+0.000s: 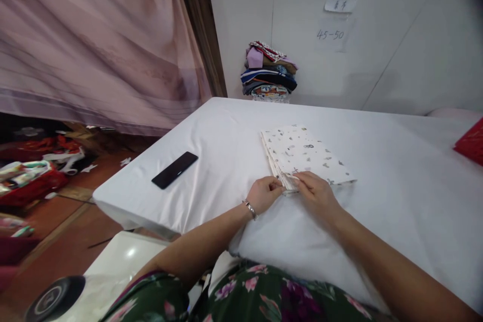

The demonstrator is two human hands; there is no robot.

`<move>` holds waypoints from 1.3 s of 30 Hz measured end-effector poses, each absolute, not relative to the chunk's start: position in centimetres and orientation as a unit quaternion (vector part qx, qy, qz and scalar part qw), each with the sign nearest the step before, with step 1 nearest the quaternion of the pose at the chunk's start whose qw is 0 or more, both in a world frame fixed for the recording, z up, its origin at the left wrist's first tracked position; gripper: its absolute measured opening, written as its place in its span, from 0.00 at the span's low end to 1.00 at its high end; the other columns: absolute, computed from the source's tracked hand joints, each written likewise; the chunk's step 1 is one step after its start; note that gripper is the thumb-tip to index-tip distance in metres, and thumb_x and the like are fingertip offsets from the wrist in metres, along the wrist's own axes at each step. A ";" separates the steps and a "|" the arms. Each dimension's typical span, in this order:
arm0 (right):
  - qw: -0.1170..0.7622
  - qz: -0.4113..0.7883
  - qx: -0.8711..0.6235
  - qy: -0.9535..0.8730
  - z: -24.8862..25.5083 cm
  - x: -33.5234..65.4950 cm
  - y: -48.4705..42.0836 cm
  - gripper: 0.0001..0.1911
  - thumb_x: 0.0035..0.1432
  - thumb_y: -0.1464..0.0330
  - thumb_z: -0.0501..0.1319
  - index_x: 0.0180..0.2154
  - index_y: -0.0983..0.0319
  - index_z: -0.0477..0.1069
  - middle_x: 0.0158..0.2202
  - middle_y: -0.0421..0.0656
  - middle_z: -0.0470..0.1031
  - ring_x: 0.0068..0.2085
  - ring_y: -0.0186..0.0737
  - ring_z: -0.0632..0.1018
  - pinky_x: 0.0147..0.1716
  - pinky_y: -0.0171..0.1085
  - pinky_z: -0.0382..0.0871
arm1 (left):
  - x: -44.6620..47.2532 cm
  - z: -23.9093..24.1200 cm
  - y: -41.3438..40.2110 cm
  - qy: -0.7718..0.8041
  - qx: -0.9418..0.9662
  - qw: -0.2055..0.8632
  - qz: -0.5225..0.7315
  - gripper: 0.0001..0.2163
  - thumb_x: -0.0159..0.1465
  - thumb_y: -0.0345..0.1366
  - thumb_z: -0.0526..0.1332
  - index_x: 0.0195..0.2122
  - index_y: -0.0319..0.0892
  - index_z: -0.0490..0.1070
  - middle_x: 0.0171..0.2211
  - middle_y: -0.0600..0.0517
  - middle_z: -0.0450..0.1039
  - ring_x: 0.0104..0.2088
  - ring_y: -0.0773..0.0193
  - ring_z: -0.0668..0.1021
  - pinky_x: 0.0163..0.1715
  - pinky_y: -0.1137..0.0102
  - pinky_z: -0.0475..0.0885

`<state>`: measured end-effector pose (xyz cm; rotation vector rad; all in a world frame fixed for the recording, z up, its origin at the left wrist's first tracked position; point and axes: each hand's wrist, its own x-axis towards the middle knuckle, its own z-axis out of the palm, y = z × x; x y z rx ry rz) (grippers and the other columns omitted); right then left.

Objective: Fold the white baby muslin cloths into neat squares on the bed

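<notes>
A folded white cloth (305, 148) with a small grey and brown print lies on the white-covered table (226, 141) in front of me. Its layers show along the left side. At the near left corner my left hand (264, 193) pinches the layered edge, fingers pressed together. Just to the right, my right hand (315, 191) grips the near edge of the same cloth, its thumb and fingertips lifting the upper layer a little. The fingertips of both hands are close to each other. A bracelet (250, 209) circles my left wrist.
A black phone (175, 169) lies at the table's left. Folded clothes (268, 70) are stacked against the back wall. Something red (471, 143) sits at the right edge. A pink curtain (98, 35) hangs at left, above a red basket (33, 183) on the floor.
</notes>
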<state>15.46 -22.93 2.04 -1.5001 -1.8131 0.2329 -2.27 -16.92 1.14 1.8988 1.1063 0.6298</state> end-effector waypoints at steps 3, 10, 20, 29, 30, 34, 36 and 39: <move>0.367 0.047 -0.579 -0.726 1.6 15.5 -23.0 0.14 0.62 0.65 0.48 0.41 0.59 0.71 0.41 0.46 0.73 0.43 0.43 0.73 0.43 0.42 0.68 | -2.0 1.1 -16.9 0.440 0.729 0.461 0.250 0.11 0.55 0.43 0.59 0.30 0.42 0.73 0.19 0.58 0.66 0.21 0.71 0.67 0.22 0.76 0.61; 0.314 0.011 -0.534 -0.785 1.4 15.4 -23.3 0.12 0.62 0.70 0.49 0.43 0.61 0.68 0.41 0.48 0.71 0.43 0.43 0.72 0.41 0.42 0.69 | -1.6 0.9 -16.3 0.426 0.670 0.557 0.241 0.14 0.52 0.44 0.61 0.31 0.38 0.76 0.27 0.54 0.74 0.29 0.67 0.73 0.32 0.73 0.66; 0.274 0.017 -0.528 -0.804 2.1 15.8 -23.4 0.12 0.63 0.68 0.49 0.45 0.61 0.67 0.43 0.48 0.71 0.44 0.43 0.71 0.43 0.43 0.69 | -1.4 0.5 -15.8 0.441 0.615 0.607 0.243 0.07 0.49 0.37 0.62 0.26 0.38 0.74 0.22 0.56 0.71 0.25 0.70 0.69 0.29 0.74 0.65; 0.336 0.039 -0.593 -0.731 1.8 15.2 -23.4 0.12 0.63 0.67 0.47 0.41 0.60 0.68 0.40 0.46 0.72 0.42 0.41 0.73 0.40 0.40 0.70 | -1.3 1.2 -16.0 0.444 0.594 0.623 0.248 0.06 0.48 0.36 0.63 0.24 0.37 0.74 0.21 0.57 0.69 0.24 0.71 0.68 0.28 0.74 0.63; 0.337 0.023 -0.587 -0.736 1.7 15.0 -23.4 0.12 0.63 0.68 0.48 0.41 0.60 0.68 0.40 0.47 0.72 0.42 0.41 0.73 0.40 0.40 0.69 | -1.3 1.2 -16.0 0.445 0.591 0.626 0.248 0.06 0.49 0.36 0.63 0.24 0.37 0.74 0.20 0.57 0.69 0.24 0.71 0.68 0.28 0.75 0.63; 0.294 -0.039 -0.536 -0.790 1.3 14.8 -23.5 0.12 0.61 0.68 0.51 0.44 0.63 0.67 0.41 0.50 0.71 0.43 0.44 0.72 0.43 0.43 0.68 | -1.3 1.2 -15.9 0.448 0.576 0.637 0.247 0.06 0.48 0.35 0.64 0.23 0.37 0.74 0.19 0.57 0.68 0.23 0.72 0.67 0.26 0.75 0.62; 0.279 -0.052 -0.529 -0.800 1.3 14.8 -23.6 0.13 0.59 0.67 0.52 0.45 0.64 0.67 0.41 0.51 0.71 0.43 0.46 0.71 0.44 0.45 0.67 | -1.3 1.2 -15.9 0.450 0.573 0.641 0.244 0.06 0.48 0.36 0.65 0.23 0.37 0.74 0.19 0.57 0.68 0.22 0.72 0.67 0.25 0.75 0.62; 0.288 -0.030 -0.547 -0.785 1.4 14.9 -23.6 0.12 0.60 0.67 0.52 0.43 0.62 0.68 0.41 0.49 0.72 0.43 0.44 0.72 0.43 0.43 0.68 | -1.4 1.1 -15.9 0.446 0.569 0.646 0.244 0.07 0.48 0.37 0.65 0.24 0.37 0.75 0.17 0.57 0.67 0.21 0.72 0.66 0.23 0.76 0.61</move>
